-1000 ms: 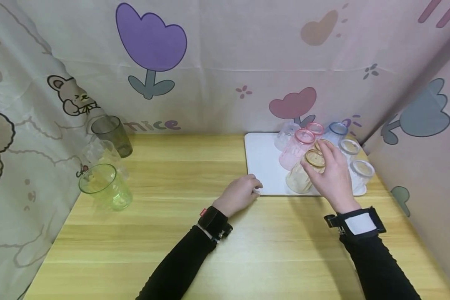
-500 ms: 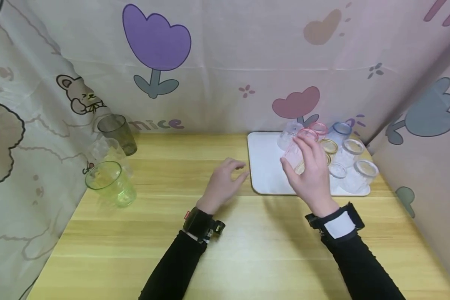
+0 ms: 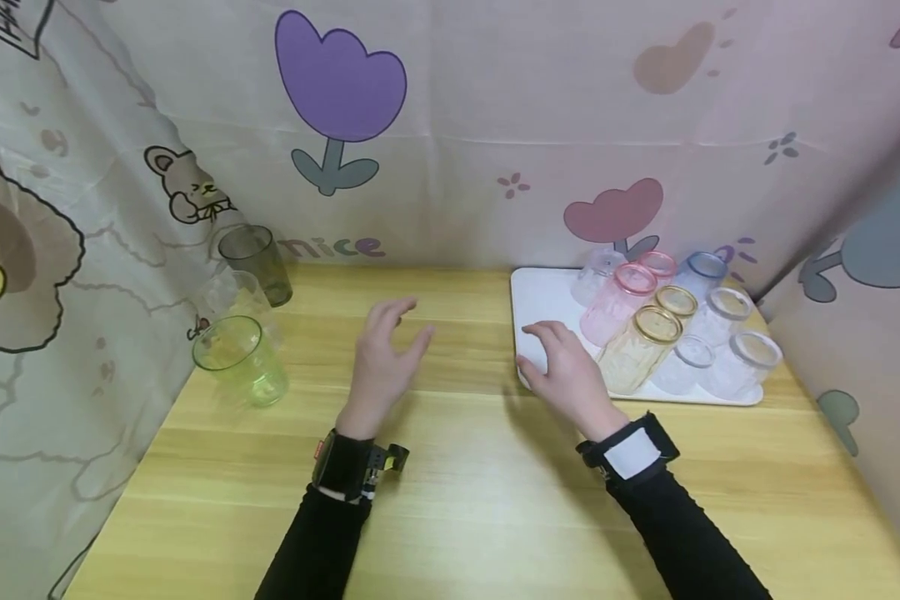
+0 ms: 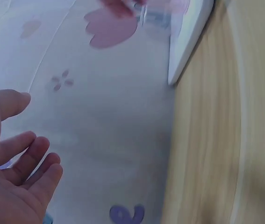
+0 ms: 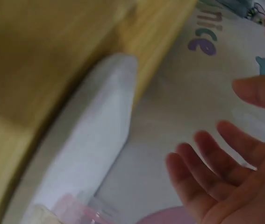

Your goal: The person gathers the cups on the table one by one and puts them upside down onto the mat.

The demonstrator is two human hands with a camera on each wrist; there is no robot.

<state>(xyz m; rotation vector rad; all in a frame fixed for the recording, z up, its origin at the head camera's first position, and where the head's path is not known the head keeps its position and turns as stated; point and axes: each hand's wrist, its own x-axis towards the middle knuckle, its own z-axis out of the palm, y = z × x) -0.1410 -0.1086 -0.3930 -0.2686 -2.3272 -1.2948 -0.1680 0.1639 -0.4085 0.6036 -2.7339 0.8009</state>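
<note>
My left hand (image 3: 382, 362) hovers over the table left of the tray, its fingers and thumb apart with nothing between them. My right hand (image 3: 566, 375) is over the front left part of the white tray (image 3: 540, 296), fingers spread and holding nothing. Right of it, a yellowish glass (image 3: 630, 362) stands on the tray with another yellowish glass behind. Also grouped there are a pink glass (image 3: 607, 308), a blue-rimmed glass (image 3: 701, 275) and several clear ones. On the table's left side stand a green glass (image 3: 243, 362), a clear glass (image 3: 228, 292) and a dark grey glass (image 3: 262, 271).
The wooden table (image 3: 450, 500) runs back to a printed curtain (image 3: 457, 75). More curtain closes off the left and right sides. Glasses fill the right part of the tray, close to the table's right edge.
The right hand has left the yellowish glasses and moved left. The left hand has come away from the tray's left edge and moved left toward the green glass. The head view has turned slightly left.
</note>
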